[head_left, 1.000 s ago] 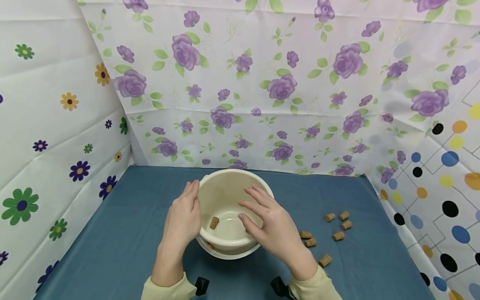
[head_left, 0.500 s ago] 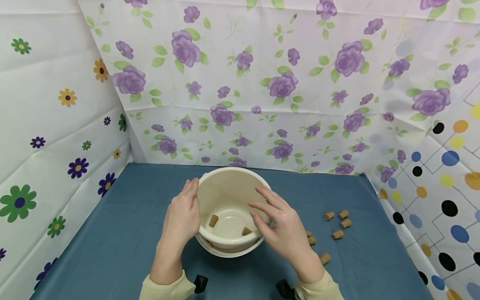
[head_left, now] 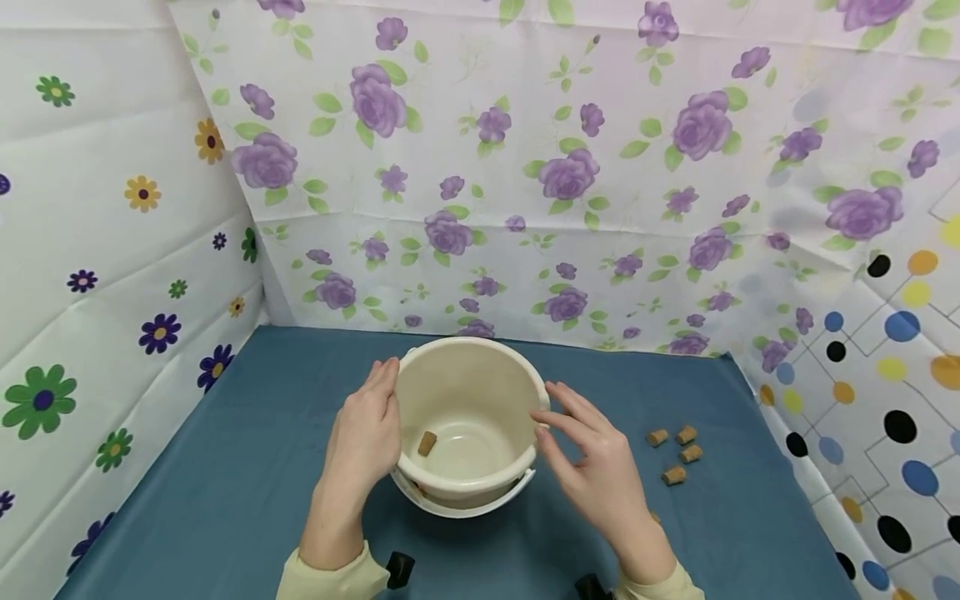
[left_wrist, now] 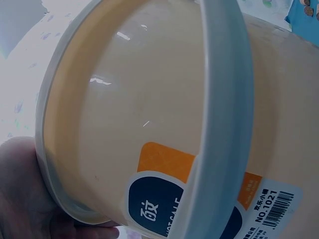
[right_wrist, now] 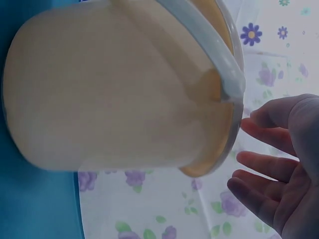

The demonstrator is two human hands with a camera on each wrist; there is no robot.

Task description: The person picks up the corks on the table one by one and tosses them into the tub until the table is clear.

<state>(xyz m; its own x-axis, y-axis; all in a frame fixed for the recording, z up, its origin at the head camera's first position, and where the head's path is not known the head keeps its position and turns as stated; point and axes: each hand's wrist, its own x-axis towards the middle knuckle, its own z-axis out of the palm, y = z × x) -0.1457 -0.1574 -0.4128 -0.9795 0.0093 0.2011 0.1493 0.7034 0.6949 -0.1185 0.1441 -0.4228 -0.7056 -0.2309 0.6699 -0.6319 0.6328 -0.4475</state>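
The table (head_left: 225, 467) is covered by a plain blue cloth (head_left: 735, 533), by which much of the head view's lower half is filled. Just below the centre of the frame, a cream bucket (head_left: 472, 375) is stood on the cloth, mouth upward, its pale handle (left_wrist: 227, 99) lowered along the near side. At the lower right, four brown corks (head_left: 690, 453) are loosely grouped, the lowest (head_left: 674, 476) being set a little apart. Below and left of these, another cork (head_left: 656, 517) is mostly hidden by a forearm (head_left: 645, 554).
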